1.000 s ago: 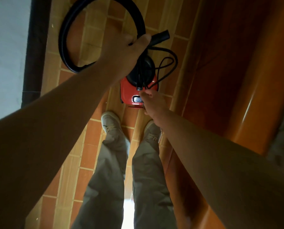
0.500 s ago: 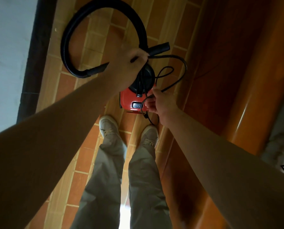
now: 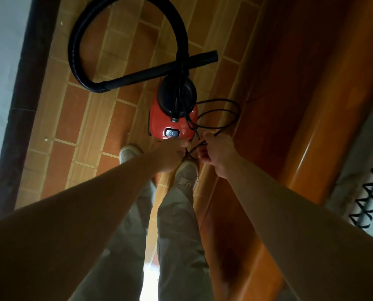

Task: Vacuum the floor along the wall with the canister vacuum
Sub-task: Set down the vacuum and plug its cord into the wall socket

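Note:
A red and black canister vacuum (image 3: 157, 124) stands on the tiled floor just ahead of my shoes. Its black hose (image 3: 77, 35) loops up and left, and the rigid black wand (image 3: 159, 69) lies across the floor beyond the canister. A thin black power cord (image 3: 226, 121) coils to the right of the canister. My right hand (image 3: 219, 152) is closed on this cord. My left hand (image 3: 170, 154) sits low beside it, just behind the canister, fingers pinched at the same cord.
A white wall with a dark skirting board (image 3: 18, 118) runs down the left. A glossy orange-brown wooden surface (image 3: 300, 105) runs down the right. My legs and pale shoes (image 3: 186, 170) stand between them on brown floor tiles (image 3: 90, 131).
My left hand let go of the hose and wand, which now lie on the floor, and dropped down to the cord beside my right hand. The right hand kept hold of the cord.

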`<state>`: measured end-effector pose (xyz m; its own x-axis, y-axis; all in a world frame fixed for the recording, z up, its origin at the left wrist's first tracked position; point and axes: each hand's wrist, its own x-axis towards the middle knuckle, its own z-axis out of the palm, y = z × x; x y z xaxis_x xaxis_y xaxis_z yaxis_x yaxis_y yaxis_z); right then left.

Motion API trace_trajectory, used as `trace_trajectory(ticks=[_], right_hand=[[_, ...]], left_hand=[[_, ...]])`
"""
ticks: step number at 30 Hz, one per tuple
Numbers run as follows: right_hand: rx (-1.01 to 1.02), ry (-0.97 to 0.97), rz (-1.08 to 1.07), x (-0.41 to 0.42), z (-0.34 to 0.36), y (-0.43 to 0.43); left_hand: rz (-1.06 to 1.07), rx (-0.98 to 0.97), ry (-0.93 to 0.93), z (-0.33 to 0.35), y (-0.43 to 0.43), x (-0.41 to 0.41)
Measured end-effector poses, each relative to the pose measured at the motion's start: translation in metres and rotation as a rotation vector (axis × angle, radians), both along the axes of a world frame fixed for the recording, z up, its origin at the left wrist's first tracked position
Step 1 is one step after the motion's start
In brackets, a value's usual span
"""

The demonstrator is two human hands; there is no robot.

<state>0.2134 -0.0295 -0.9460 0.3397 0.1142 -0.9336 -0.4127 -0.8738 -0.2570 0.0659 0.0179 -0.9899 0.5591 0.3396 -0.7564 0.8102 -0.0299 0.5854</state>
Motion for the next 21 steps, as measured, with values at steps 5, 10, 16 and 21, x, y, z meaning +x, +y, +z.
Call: trace_trajectory(ticks=[5,10,16,21], right_hand=[[0.092,-0.009,-0.071,0.006,-0.004,0.004],[0.048,0.014,-0.24,0.024,0.005,0.003],[-0.089,0.081,-0.148,0.032,0.035,0.016],[-0.076,-0.222,0.728,0.028,0.095,0.046]], left_hand=[[0.154,-0.093,-0.126,-0.015,-0.022,0.005],[0.217,-0.134,-0.034,-0.01,-0.021,-0.017],[0.402,0.079,-0.202,0.054,0.012,-0.033],[0.179,0.397,-0.287,0.126,0.046,-0.04]])
